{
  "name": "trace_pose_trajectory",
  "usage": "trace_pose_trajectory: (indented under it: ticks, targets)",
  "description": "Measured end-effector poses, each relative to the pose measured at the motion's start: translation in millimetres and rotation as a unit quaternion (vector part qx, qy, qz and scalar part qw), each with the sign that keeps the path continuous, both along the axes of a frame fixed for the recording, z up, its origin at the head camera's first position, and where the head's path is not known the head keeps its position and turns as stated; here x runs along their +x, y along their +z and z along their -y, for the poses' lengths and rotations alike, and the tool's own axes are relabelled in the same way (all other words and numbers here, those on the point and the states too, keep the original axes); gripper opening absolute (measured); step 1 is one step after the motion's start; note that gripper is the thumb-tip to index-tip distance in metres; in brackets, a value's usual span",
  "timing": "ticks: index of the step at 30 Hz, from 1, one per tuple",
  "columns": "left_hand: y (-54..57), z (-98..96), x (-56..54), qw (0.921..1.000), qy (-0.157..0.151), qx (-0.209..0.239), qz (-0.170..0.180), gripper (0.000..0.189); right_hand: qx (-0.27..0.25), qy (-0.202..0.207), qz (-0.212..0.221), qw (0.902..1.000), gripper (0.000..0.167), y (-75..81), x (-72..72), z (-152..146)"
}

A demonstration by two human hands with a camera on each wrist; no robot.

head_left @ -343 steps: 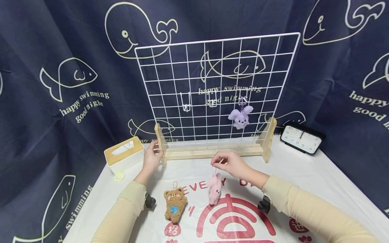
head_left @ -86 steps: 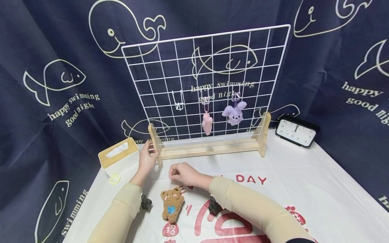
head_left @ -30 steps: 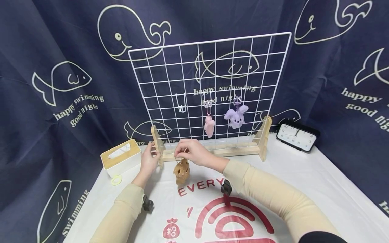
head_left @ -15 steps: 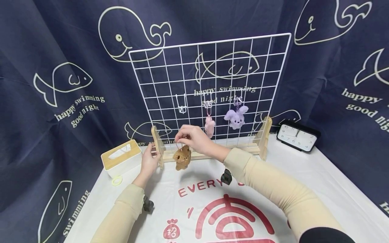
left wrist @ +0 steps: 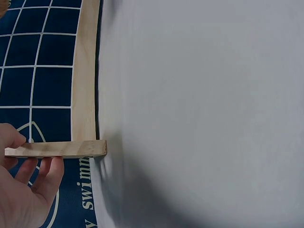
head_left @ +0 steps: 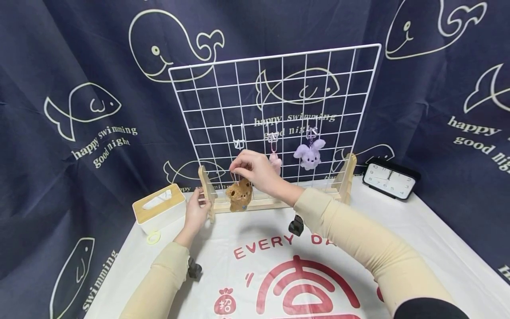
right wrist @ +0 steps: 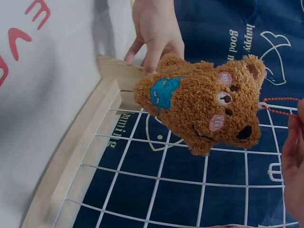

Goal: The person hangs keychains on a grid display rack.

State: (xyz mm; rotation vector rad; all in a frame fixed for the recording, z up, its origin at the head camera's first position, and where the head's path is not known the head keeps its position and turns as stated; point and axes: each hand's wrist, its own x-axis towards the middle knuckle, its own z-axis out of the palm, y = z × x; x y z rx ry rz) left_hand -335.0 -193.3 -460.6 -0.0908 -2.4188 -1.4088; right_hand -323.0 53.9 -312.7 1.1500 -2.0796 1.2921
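Observation:
My right hand (head_left: pixel 259 172) pinches the orange bead chain (right wrist: pixel 281 106) of a brown plush bear keychain (head_left: pixel 240 196). The bear dangles before the lower left of a white wire grid panel (head_left: pixel 275 56); its blue belly patch shows in the right wrist view. Slightly above that hand, a bare white hook (head_left: pixel 239 143) sits on the grid. A pink plush keychain (head_left: pixel 276 161), partly hidden behind the hand, hangs from the middle hook. On the right hook hangs a purple plush bunny (head_left: pixel 310 156). With thumb and fingers, my left hand (head_left: pixel 196 213) grips the stand's left wooden foot (left wrist: pixel 71 149).
Left of the stand is a tissue box (head_left: pixel 159 208) with a wooden lid, and a pale yellow ring (head_left: pixel 153 237) lies before it. A black-framed clock (head_left: pixel 389 179) stands at the right. Dark blue printed cloth (head_left: pixel 119 44) hangs behind.
The pink plush has gone from my right hand onto the middle hook. The bear was then picked off the table by its chain and has risen towards the left hook. My left hand stays put.

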Motion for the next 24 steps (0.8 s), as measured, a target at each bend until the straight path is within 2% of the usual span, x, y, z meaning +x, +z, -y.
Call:
trace_pose_trajectory:
  ticks: [10, 18, 24]
  targets:
    - [-0.6, 0.4, 0.1, 1.0, -0.002, 0.002, -0.007, 0.042, -0.028, -0.031, 0.012, 0.9991, 0.005, 16.2, -0.2, 1.9]
    - [-0.9, 1.2, -0.6, 0.9999, -0.002, 0.009, -0.014, 0.043, -0.028, -0.058, -0.01, 0.9979, 0.005, 29.0, -6.5, 0.9]
    - [-2.3, 1.4, -1.0, 0.9999, -0.003, 0.004, -0.015, 0.043, -0.047, -0.065, 0.005, 0.9968, 0.006, 35.1, -11.6, 0.3]
